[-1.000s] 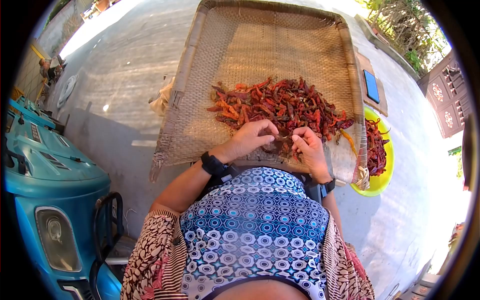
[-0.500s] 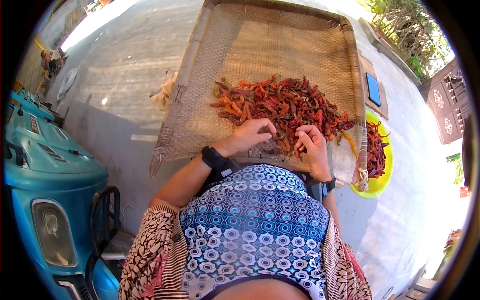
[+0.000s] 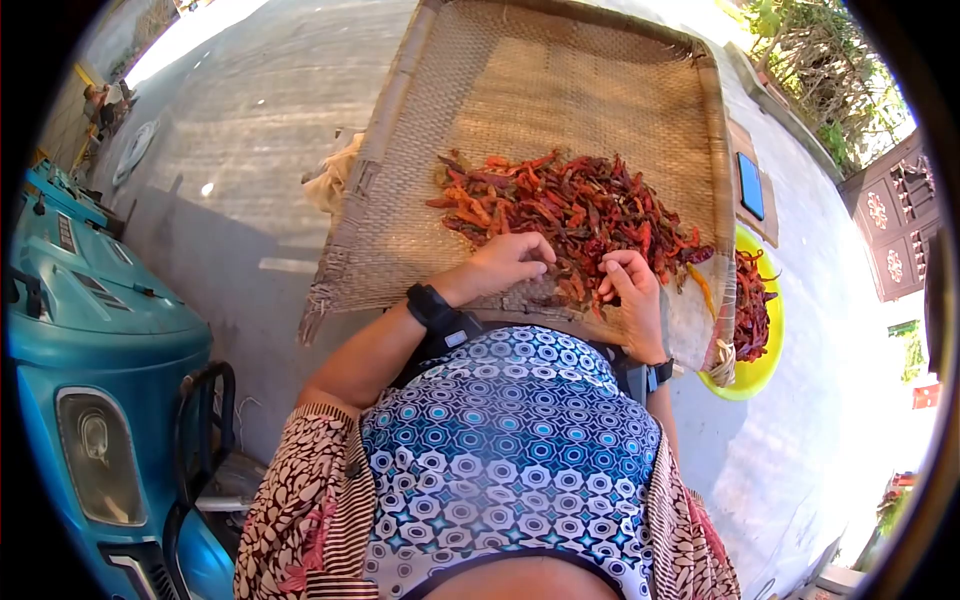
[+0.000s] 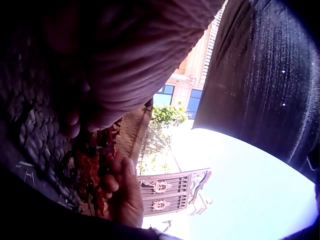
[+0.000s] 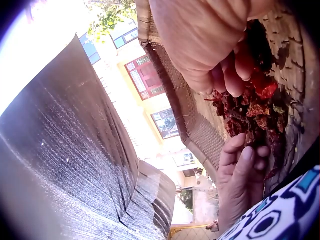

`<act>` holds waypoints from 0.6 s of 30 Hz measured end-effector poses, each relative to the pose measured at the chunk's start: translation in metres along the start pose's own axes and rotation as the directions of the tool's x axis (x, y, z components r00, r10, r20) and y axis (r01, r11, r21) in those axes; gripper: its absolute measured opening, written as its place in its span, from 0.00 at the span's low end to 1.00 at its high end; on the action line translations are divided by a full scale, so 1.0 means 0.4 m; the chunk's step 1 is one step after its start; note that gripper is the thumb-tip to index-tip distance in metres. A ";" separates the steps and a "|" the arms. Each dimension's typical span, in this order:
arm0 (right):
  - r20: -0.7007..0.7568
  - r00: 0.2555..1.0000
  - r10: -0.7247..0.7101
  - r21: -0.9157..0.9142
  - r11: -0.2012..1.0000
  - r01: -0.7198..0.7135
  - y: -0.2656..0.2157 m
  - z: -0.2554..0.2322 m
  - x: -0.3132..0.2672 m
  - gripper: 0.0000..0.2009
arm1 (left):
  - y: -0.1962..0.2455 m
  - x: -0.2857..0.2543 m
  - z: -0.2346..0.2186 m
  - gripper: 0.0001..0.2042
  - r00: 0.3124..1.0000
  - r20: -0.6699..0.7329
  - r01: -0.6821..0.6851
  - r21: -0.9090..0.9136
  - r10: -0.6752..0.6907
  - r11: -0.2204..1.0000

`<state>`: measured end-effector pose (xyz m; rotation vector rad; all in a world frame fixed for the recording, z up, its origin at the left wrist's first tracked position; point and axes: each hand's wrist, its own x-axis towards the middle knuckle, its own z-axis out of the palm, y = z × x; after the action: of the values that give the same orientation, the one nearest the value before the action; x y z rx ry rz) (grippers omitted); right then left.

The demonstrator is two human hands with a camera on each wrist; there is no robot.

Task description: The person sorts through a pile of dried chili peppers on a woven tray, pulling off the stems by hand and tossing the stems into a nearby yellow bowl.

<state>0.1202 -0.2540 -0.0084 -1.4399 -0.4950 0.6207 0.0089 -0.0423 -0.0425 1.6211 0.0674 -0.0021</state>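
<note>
Dried red chili peppers [image 3: 570, 205] lie heaped on a large woven bamboo tray [image 3: 560, 90] in front of the person. Over the near side of the heap, the left hand [image 3: 508, 262] has its fingers bent and its thumb close to the index finger; I cannot tell whether a small piece is between them. A short way to its right, the right hand [image 3: 634, 295] pinches a red chili at its fingertips, mostly hidden by the fingers. In the right wrist view, the left hand [image 5: 242, 167] faces the right hand [image 5: 205, 40] across several wrinkled chilies [image 5: 250, 107].
A yellow-green basin [image 3: 765, 375] with more red chilies stands right of the tray. Above it a blue-screened phone [image 3: 750, 186] lies on a board. A teal vehicle [image 3: 110, 330] stands at the left. Someone sits far back at left [image 3: 103, 105].
The hands, close together a second ago, have drawn apart, the right hand shifting slightly right. The head view has shifted a little; the chili heap looks much the same.
</note>
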 end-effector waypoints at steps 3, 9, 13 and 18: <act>0.000 1.000 -0.004 0.002 1.000 0.004 0.002 -0.003 0.001 0.06 | 0.000 0.000 0.001 0.08 1.000 -0.001 -0.005 -0.005 0.005 1.000; 0.022 0.999 -0.023 0.002 1.000 0.023 0.008 -0.009 0.004 0.06 | 0.011 -0.002 0.006 0.08 1.000 -0.001 -0.001 0.010 0.001 1.000; 0.028 0.999 -0.020 0.001 1.000 0.019 0.013 -0.011 0.006 0.07 | 0.024 -0.007 0.012 0.08 1.000 -0.003 -0.009 0.018 0.009 1.000; 0.026 1.000 -0.018 -0.014 1.000 0.019 0.010 -0.011 0.004 0.07 | 0.048 -0.015 0.015 0.07 1.000 0.005 -0.004 0.070 0.004 0.998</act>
<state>0.1239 -0.2560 -0.0127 -1.4410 -0.5333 0.6226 0.0042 -0.0495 -0.0234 1.6917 0.0610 -0.0055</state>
